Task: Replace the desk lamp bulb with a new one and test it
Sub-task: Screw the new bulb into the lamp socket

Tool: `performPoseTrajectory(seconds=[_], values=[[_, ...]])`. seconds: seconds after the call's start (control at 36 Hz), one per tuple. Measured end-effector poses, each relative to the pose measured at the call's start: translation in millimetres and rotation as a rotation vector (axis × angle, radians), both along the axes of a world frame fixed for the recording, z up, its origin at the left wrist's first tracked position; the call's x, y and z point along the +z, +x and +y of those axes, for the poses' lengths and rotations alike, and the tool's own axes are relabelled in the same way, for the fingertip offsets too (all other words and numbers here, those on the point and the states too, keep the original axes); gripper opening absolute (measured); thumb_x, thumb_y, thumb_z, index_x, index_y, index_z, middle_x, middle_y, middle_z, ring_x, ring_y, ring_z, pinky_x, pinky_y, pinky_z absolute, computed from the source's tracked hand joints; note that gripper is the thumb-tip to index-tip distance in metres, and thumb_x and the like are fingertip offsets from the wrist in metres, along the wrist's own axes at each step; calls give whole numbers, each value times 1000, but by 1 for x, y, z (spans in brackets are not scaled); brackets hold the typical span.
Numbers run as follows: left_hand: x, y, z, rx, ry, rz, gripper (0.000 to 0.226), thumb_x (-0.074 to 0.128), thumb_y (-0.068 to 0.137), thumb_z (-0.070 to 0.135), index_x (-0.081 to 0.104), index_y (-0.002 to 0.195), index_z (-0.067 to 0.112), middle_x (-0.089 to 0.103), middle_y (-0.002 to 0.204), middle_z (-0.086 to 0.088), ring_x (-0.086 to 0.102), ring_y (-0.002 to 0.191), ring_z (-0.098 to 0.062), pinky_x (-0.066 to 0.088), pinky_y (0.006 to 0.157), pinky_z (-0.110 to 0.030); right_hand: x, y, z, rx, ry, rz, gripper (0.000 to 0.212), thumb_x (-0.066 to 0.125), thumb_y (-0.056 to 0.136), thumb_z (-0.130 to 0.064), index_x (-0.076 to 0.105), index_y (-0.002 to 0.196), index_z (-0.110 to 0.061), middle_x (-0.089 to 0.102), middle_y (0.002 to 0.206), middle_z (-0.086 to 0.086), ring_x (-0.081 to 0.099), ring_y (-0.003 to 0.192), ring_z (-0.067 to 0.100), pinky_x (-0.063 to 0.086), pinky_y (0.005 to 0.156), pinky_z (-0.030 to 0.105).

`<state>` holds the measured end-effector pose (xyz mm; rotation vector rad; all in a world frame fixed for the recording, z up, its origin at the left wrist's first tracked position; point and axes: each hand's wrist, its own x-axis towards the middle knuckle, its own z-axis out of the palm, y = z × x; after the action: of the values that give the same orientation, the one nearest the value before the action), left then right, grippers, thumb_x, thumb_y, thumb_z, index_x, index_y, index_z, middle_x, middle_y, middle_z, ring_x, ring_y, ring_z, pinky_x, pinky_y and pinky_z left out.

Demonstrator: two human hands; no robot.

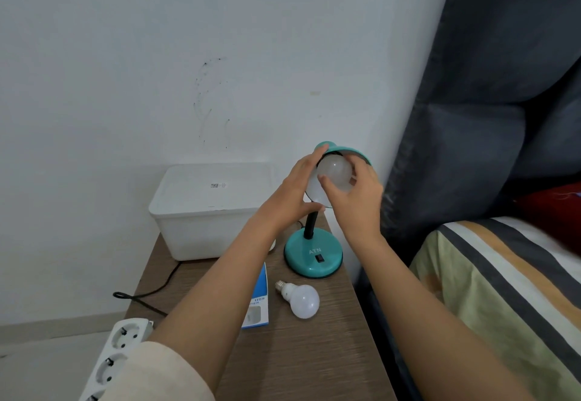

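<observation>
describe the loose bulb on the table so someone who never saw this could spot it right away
Find the brown wooden bedside table and the teal lamp base near its back right. Just in front of that base, right of the blue-and-white box, a white bulb lies on its side, metal screw cap pointing back-left. Unlike the bulb in the shade, no hand touches it.

Soft, even, dimmish daylight — faint shadows, wide-angle bending and blur toward the edges.

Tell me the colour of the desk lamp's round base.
Teal round lamp base, with a black switch; seen in the head view.
</observation>
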<state>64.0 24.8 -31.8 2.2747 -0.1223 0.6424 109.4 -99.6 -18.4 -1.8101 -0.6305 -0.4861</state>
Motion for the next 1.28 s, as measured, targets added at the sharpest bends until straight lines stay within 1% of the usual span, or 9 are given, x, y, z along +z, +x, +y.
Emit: performPoseTrajectory(seconds=[0.25, 0.47, 0.64, 0.69, 0.83, 1.0, 1.06, 1.17, 1.28], values=[[2, -5, 1, 1, 35, 6, 104, 77, 71, 2, 8, 138, 41, 25, 137, 17, 19, 116, 29, 21, 92, 6, 3, -2, -3, 4, -103, 2, 51, 70, 78, -27, 53, 124, -15, 57, 121, 3, 51, 112, 14, 42, 94, 23], [6, -12, -5, 59, 109, 43, 101, 73, 75, 2, 7, 149, 23, 29, 147, -2, 30, 132, -9, 23, 96, 0, 16, -2, -12, 18, -286, -15, 51, 65, 81, -24, 52, 128, -10, 58, 128, 7, 52, 119, 21, 38, 99, 25], [17, -28, -8, 110, 151, 76, 89, 63, 84, 4, 6, 149, 28, 32, 148, -1, 33, 132, -11, 22, 93, -4, 26, -17, -22, 36, -399, -28, 45, 55, 85, -17, 51, 129, -11, 62, 123, 9, 59, 107, 25, 49, 90, 33], [20, -35, -7, 145, 175, 103, 85, 61, 86, 8, 6, 149, 29, 29, 152, 2, 32, 134, -11, 22, 96, -7, 27, -25, -26, 30, -416, -19, 44, 52, 86, -16, 50, 129, -9, 62, 120, 12, 61, 101, 28, 51, 85, 35], [20, -59, 4, 210, 241, 223, 69, 55, 92, 32, 15, 148, 26, 26, 154, 3, 26, 140, -13, 24, 110, -27, 20, -50, -35, 49, -469, -7, 43, 53, 90, -21, 51, 131, -7, 57, 130, 12, 52, 119, 25, 43, 98, 34], [5, -95, 24, 341, 265, 388, 61, 39, 95, 49, 28, 145, 16, 32, 152, -3, 26, 141, -16, 25, 111, -33, -7, -80, -25, 143, -524, 130, 27, 52, 89, -27, 65, 106, -10, 69, 104, 12, 64, 92, 26, 54, 82, 43], [-1, -108, 34, 399, 286, 457, 61, 36, 96, 50, 30, 144, 12, 34, 150, -6, 28, 138, -20, 25, 109, -33, -19, -85, -14, 176, -601, 180, 33, 51, 90, -31, 63, 115, -14, 68, 113, 10, 62, 103, 24, 52, 88, 40], [-13, -129, 64, 544, 257, 504, 65, 32, 96, 51, 27, 144, 8, 29, 151, -10, 24, 140, -23, 20, 112, -35, -31, -84, 12, 213, -652, 268, 39, 49, 93, -28, 59, 114, 4, 64, 115, 21, 58, 106, 33, 47, 90, 43], [-25, -142, 104, 680, 165, 510, 74, 32, 94, 55, 15, 148, 8, 9, 158, -11, 5, 146, -23, 10, 118, -39, -38, -65, 40, 216, -566, 292, 32, 47, 93, -26, 62, 105, -1, 67, 106, 18, 60, 102, 33, 41, 73, 31]])
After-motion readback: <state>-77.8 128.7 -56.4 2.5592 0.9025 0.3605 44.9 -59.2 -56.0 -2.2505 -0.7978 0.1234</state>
